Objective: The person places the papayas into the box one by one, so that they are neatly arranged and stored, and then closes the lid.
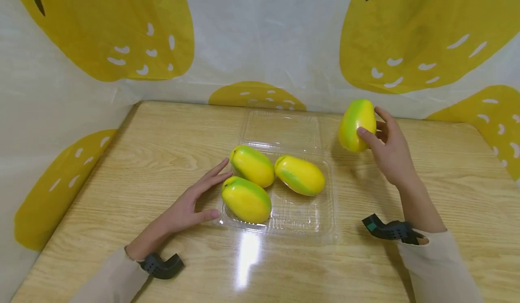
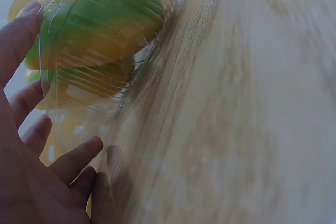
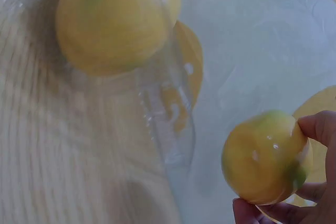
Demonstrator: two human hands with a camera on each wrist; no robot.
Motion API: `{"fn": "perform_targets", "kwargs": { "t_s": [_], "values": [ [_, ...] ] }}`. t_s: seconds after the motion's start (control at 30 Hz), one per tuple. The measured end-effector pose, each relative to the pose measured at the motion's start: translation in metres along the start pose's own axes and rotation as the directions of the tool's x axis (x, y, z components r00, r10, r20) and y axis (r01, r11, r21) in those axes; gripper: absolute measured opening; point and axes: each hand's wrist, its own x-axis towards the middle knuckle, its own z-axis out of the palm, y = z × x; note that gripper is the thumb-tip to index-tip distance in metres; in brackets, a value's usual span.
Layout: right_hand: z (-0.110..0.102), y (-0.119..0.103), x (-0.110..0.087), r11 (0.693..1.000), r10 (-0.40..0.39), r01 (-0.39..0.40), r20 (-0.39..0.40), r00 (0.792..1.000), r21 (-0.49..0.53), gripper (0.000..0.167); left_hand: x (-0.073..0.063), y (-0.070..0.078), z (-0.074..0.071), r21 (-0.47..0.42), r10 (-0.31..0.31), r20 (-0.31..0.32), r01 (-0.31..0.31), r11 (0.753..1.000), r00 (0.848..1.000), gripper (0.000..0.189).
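My right hand point(image 1: 392, 149) grips a glossy yellow papaya point(image 1: 357, 124) with a green stripe, held above the table to the right of a clear plastic clamshell box point(image 1: 294, 215). In the right wrist view, thumb and fingers surround one side of this papaya point(image 3: 265, 158). Three similar papayas lie in the box: one at the back left point(image 1: 253, 165), one at the front left point(image 1: 246, 200) and one at the right point(image 1: 299, 175). My left hand point(image 1: 188, 206) is at the box's left side, fingers extended and spread along its wall point(image 2: 50, 51), thumb near the front corner.
The box's transparent lid point(image 1: 282, 129) lies folded back toward the rear of the wooden table point(image 1: 162, 136). A white cloth with yellow fruit prints point(image 1: 264, 32) hangs behind and along the left. Dark bands with curved mounts point(image 1: 162, 267) sit on both wrists.
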Motion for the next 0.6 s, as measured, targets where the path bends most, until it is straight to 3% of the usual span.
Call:
{"fn": "perform_targets", "kwargs": {
  "t_s": [0.6],
  "values": [
    [0.003,-0.032,-0.014,0.983,-0.167,0.167,-0.005,0.986,0.072,0.064,0.001,0.001,0.000,-0.007,-0.001,0.003,0.001,1.000,1.000,0.071]
  ]
}}
